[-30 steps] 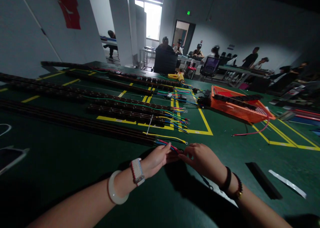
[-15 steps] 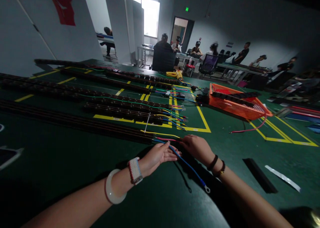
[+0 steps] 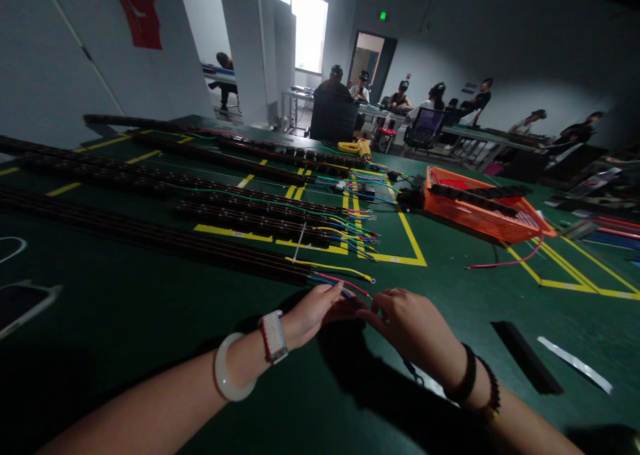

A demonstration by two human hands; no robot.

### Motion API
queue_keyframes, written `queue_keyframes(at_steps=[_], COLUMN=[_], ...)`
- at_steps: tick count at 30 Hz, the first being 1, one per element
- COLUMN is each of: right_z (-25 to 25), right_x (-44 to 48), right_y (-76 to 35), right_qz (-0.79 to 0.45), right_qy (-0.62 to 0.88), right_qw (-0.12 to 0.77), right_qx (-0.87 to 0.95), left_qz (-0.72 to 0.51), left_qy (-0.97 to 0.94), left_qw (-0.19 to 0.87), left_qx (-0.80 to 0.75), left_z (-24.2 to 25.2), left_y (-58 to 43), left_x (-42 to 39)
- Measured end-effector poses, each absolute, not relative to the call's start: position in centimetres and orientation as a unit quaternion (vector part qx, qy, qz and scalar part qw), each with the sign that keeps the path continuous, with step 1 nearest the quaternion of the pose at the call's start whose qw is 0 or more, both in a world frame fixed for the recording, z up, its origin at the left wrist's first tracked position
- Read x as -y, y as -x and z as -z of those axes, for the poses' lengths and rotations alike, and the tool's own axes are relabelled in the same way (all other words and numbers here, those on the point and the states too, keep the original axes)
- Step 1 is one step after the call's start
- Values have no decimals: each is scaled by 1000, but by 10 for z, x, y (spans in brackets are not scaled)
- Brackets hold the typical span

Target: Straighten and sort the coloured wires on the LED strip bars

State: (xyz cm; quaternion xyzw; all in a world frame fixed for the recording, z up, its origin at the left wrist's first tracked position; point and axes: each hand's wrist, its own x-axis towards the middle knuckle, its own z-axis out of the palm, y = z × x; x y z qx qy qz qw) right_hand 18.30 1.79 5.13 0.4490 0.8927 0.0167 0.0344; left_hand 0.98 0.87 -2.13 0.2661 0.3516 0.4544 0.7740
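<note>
My left hand (image 3: 315, 312) is closed on a blue wire (image 3: 349, 296), with the thumb over it and the fingers underneath. Just to its right, my right hand (image 3: 415, 322) has its fingers curled around the same wire, hiding part of it. Below the right hand, the wire's blue sleeve and ring terminal (image 3: 414, 373) show in shadow. A red wire (image 3: 353, 286) and a yellow wire (image 3: 345, 269) with a ring terminal lie just beyond my hands. All three come out of a long dark strip bundle (image 3: 200, 248), beside a white cable tie (image 3: 300, 242).
More dark strips with coloured leads (image 3: 260, 222) lie farther back. An orange basket (image 3: 465, 215) holding dark strips stands to the right, near a yellow heat gun (image 3: 357, 148). A black strip (image 3: 527, 358) and a white strip (image 3: 575, 364) lie right. People sit at tables behind.
My right hand has moved off the yellow and red wires, toward me and rightward, onto the blue wire. The yellow wire's ring end is now uncovered. My left hand stays nearly in place.
</note>
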Motion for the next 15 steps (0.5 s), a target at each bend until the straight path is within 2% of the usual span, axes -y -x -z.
queue_keyframes(at_steps=[6,12,15], right_z=[-44,-56,-56], right_x=[-9,-31,-41], right_y=[-186,-199,-203], right_qz=[6,66,113], right_qy=[-424,-473,-466], right_qw=[120,40,35], right_qx=[-897,-878,-877], left_qz=[-459,-425,-382], left_qy=[-277,-321,-376], left_qw=[770,775,760], left_qx=[-346,-341,-368], left_z=[18,19,22], left_y=[-10,-10,-11], left_x=[-8,-6,-6])
